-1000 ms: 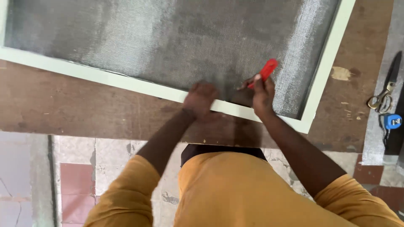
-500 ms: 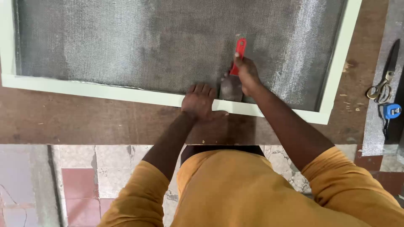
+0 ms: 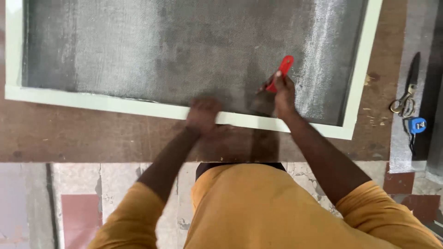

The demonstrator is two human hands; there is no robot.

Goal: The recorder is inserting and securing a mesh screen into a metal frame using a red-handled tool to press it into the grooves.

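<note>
Worn brown tabletop, with a pale green frame of grey mesh laid flat on it

A red-handled tool is gripped in the closed right hand, its handle projecting above the fingers over the mesh by the frame's near rail; the left hand is pressed on that rail, blurred, so its fingers cannot be told; scissors are seen at far right

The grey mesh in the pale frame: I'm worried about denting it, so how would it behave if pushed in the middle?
The grey mesh is thin woven sheet, so it would probably give and sag. The pale frame looks rigid and should hold the edges, where the left hand presses.
</note>
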